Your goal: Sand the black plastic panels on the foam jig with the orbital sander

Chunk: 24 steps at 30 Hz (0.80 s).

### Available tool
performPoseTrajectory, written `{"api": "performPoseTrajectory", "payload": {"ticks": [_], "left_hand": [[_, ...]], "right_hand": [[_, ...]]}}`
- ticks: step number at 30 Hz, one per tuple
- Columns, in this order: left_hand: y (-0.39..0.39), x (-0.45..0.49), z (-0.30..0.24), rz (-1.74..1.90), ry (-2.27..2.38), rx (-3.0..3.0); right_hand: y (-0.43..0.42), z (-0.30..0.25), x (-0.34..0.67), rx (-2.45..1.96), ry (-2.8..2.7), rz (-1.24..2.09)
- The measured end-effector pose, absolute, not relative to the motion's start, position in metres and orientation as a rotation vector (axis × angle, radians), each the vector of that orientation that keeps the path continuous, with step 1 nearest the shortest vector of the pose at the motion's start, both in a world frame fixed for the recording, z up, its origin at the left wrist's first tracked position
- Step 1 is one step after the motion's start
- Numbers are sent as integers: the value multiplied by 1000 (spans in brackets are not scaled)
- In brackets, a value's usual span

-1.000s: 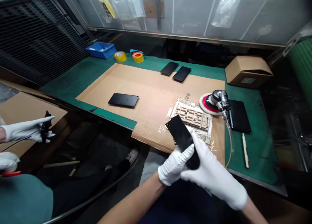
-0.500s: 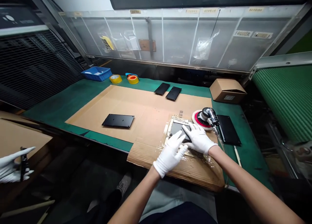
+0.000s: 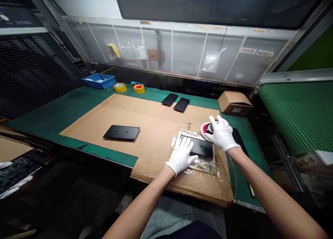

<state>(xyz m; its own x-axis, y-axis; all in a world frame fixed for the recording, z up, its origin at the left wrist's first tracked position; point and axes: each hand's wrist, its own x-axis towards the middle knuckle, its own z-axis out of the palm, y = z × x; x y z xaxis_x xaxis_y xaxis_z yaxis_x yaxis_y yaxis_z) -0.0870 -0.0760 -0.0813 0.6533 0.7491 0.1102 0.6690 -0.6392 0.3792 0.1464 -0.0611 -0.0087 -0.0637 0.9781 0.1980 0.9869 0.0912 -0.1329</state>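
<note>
My left hand (image 3: 181,156), in a white glove, lies on the left end of a flat black plate (image 3: 199,146), which rests on a plastic-wrapped jig (image 3: 197,164). My right hand (image 3: 221,133), also gloved, sits over an orbital sander (image 3: 207,129) with a white pad and covers most of its body. Part of another black plate (image 3: 239,136) shows beyond that hand. Further black plates lie on the cardboard sheet (image 3: 145,123), one at the left (image 3: 121,132) and two at the back (image 3: 169,99) (image 3: 181,104).
The cardboard covers a green bench mat (image 3: 78,102). A blue bin (image 3: 99,81), tape rolls (image 3: 120,87) (image 3: 139,88) and a cardboard box (image 3: 235,104) stand behind it. A green conveyor (image 3: 299,117) runs right. A co-worker's gloved hand (image 3: 15,185) is at far left.
My right hand has moved off the black plate onto the sander. The plate now lies flat and square on the jig under my left hand. The co-worker's hands have dropped lower.
</note>
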Motion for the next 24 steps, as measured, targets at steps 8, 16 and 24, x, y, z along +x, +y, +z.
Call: {"api": "performPoseTrajectory", "payload": {"ticks": [8, 16, 24], "left_hand": [[-85, -90, -89, 729, 1292, 2206], [-66, -71, -33, 1090, 1144, 1825], [1, -42, -13, 882, 1124, 2212]], "right_hand": [[-34, 23, 167, -2056, -1922, 133], [-53, 7, 116, -2007, -2176, 388], [-22, 11, 71, -2096, -2180, 408]]}}
